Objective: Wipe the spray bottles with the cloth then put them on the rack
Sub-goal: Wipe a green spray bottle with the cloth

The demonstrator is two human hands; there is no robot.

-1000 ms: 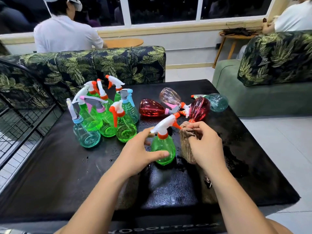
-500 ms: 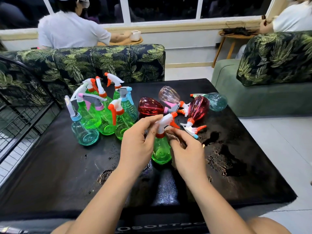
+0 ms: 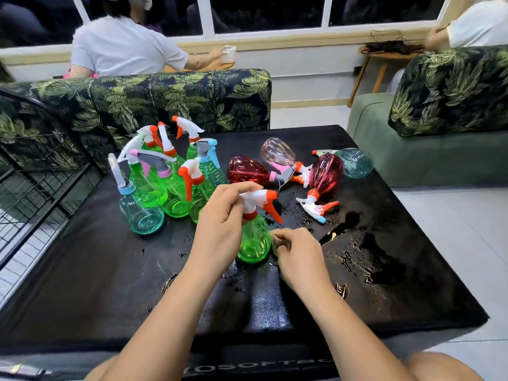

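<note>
A green spray bottle (image 3: 254, 240) with a white and orange trigger head stands upright on the wet black table (image 3: 110, 284). My left hand (image 3: 220, 226) grips its neck and head from the left. My right hand (image 3: 298, 253) holds a bunched brown cloth (image 3: 275, 241) against the bottle's lower right side; the hand hides most of the cloth. Several upright green and teal bottles (image 3: 165, 182) cluster at the left. Red, clear and teal bottles (image 3: 324, 171) lie on their sides behind.
A black wire rack (image 3: 33, 171) stands at the table's left edge. Water puddles (image 3: 365, 259) spread over the right half of the table. Leaf-patterned sofas (image 3: 178, 97) stand behind and at the right. Two people sit by the window.
My right hand with the cloth has slid down from the bottle's neck to its lower right side. My left hand has shifted up onto the head. The bottle stays in place.
</note>
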